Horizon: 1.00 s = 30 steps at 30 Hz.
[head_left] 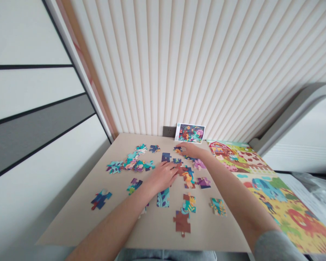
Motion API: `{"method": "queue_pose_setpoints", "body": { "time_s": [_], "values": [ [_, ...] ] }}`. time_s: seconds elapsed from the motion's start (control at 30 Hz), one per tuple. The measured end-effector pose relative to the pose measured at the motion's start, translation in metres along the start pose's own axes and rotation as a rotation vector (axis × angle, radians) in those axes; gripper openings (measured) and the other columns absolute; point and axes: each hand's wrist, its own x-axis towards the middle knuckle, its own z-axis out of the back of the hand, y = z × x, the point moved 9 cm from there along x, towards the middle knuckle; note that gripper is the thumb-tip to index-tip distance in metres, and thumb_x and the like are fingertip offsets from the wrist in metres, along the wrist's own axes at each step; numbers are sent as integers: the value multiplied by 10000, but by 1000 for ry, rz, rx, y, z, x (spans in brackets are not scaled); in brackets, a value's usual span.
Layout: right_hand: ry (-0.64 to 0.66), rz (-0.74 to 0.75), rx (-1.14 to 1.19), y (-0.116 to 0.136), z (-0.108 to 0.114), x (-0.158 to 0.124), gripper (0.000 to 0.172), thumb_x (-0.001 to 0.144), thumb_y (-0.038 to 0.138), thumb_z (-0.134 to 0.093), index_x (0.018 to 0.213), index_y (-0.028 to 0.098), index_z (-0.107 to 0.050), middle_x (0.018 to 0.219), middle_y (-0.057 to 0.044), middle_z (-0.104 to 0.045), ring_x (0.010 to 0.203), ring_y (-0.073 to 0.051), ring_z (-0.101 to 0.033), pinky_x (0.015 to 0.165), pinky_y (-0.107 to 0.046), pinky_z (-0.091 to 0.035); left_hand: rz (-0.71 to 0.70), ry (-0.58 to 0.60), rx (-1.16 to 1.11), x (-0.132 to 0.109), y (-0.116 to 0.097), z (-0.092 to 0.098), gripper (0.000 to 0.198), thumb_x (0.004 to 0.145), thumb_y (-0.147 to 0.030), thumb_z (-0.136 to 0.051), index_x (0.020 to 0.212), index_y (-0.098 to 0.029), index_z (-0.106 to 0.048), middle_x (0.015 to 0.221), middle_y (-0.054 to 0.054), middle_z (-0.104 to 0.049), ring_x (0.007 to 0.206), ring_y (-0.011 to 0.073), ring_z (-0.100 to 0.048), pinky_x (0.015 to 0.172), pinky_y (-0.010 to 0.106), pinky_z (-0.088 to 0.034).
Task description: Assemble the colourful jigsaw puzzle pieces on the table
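Note:
My left hand (165, 176) lies palm down over partly joined jigsaw pieces in the middle of the table, fingers stretched out and covering some of them. Just above its fingertips is a dark blue piece (166, 157); a teal leafy piece (163, 198) shows below the palm. Farther back, my right hand (191, 149) has its thumb and fingers closed around the edge of a dark blue and orange puzzle piece (177, 149). To the right of the left hand, joined pieces include an orange figure (188, 178), with a pink-purple piece (199, 164) under the right forearm.
A picture card (190, 133) leans against the ribbed wall by a socket (168, 131). Clustered teal pieces (133, 161) lie left. Loose pieces include a blue one (101, 199), a brown one (182, 222) and a leafy one (218, 207). Finished farm (239, 156) and animal puzzles (284, 210) lie right.

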Motion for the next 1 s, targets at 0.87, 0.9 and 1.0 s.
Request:
{"method": "queue_pose_setpoints", "body": {
  "time_s": [0.87, 0.9, 1.0],
  "values": [
    [-463, -85, 15, -3, 28, -120, 534, 940, 380, -601, 1456, 277, -515, 1346, -114, -580, 1259, -291, -567, 1105, -469, -448, 2, -53, -31, -4, 0, 0, 221, 1022, -221, -486, 1130, -214, -679, 1209, 68, -694, 1193, 212, -613, 1108, 414, -426],
    [-462, -83, 7, -2, 28, -120, 530, 943, 381, -598, 1455, 275, -516, 1346, -114, -581, 1258, -292, -565, 1105, -472, -447, 3, -51, -33, -4, -1, 1, 220, 1020, -215, -488, 1132, -212, -677, 1209, 66, -694, 1191, 210, -613, 1111, 412, -425],
    [-465, -74, -4, 0, 29, -120, 521, 949, 381, -594, 1452, 268, -519, 1344, -115, -586, 1253, -291, -566, 1104, -471, -446, 0, -39, -29, -4, -3, 3, 218, 1013, -200, -497, 1139, -211, -674, 1208, 63, -698, 1190, 206, -612, 1115, 408, -423]
  ]
}}
